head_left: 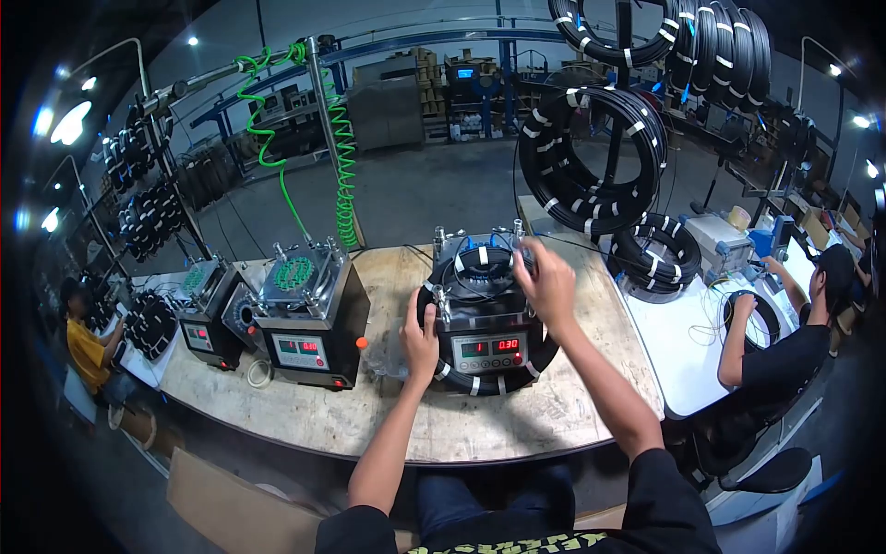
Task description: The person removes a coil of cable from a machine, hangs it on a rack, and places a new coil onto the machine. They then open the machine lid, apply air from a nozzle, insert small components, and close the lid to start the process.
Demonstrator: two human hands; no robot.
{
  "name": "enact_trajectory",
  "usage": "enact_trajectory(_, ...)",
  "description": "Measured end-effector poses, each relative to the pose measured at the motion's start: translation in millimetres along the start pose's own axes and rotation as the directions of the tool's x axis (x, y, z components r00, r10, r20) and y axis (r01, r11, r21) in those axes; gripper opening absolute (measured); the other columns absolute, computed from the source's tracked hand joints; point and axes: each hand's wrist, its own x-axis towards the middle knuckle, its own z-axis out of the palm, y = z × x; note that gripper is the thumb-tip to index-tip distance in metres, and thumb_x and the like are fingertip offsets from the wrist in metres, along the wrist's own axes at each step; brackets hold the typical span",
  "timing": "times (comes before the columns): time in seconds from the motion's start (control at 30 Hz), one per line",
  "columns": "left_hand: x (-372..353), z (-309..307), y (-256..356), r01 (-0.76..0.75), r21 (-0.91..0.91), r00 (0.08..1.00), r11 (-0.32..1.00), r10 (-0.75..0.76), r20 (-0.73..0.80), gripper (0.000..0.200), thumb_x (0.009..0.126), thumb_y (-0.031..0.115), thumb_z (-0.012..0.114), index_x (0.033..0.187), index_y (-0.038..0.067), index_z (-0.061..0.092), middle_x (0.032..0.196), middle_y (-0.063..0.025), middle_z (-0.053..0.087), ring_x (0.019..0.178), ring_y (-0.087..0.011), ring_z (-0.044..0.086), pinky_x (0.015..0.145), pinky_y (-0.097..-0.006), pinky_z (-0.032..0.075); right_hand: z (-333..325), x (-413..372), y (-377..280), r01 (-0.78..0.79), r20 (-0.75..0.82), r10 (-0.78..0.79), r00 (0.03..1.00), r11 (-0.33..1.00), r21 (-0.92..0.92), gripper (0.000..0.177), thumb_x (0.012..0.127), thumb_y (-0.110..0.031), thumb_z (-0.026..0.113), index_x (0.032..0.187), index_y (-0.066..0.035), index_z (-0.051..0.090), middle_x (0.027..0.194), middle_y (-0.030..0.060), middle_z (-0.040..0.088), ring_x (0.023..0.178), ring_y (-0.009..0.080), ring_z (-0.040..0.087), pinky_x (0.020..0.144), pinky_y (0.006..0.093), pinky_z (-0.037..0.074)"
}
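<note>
A black machine (pixel 486 346) with a red digital readout stands on the wooden bench (pixel 517 420) in front of me. A black cable coil (pixel 475 263) with white ties lies on its metal top plate. My left hand (pixel 421 340) rests on the machine's left side, against another black coil (pixel 461 379) that wraps around its body. My right hand (pixel 546 282) reaches over the plate's right edge, fingers on the coil there.
A second machine (pixel 309 319) with green coil stands to the left, a third (pixel 205 319) beyond it. Large black coils (pixel 591 162) hang from a stand at the right. A green spiral hose (pixel 343 157) hangs behind. People work at far left (pixel 88 346) and right (pixel 794 332).
</note>
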Motion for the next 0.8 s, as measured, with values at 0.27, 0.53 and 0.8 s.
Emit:
enact_trajectory(0.27,0,1,-4,-0.007,0.023,1.0,1.0,0.007,-0.009,0.049,0.108,0.039,0.048,0.142,0.004,0.054,0.118,-0.0269,0.069,0.106,-0.0443,0.068,0.089,-0.0461,0.053,94,113,65,-0.068,0.779,0.1,0.619,0.995,-0.073,0.029,0.083,-0.021,0.078,0.106,-0.004,0.073,0.112,0.018,0.071,0.1,0.0351,0.071,0.084,0.0427,0.057)
enact_trajectory(0.53,-1,0,-1,0.004,0.023,1.0,1.0,-0.004,-0.01,0.046,0.109,0.035,0.047,0.141,0.004,0.054,0.118,-0.0263,0.069,0.108,-0.0442,0.067,0.09,-0.0456,0.052,118,120,43,0.205,0.825,0.125,0.55,0.938,-0.278,0.031,0.081,-0.003,0.074,0.112,-0.001,0.073,0.119,0.0207,0.071,0.109,0.0383,0.07,0.087,0.0441,0.061)
enact_trajectory(0.8,-2,3,-4,-0.006,0.009,1.0,1.0,0.006,-0.02,0.045,0.109,0.035,0.047,0.142,0.005,0.054,0.117,-0.0261,0.069,0.108,-0.0437,0.067,0.09,-0.0458,0.052,112,125,32,0.242,0.853,0.145,0.502,0.923,-0.3,0.028,0.086,-0.004,0.069,0.113,0.0,0.074,0.119,0.0202,0.072,0.108,0.0366,0.071,0.085,0.0442,0.062)
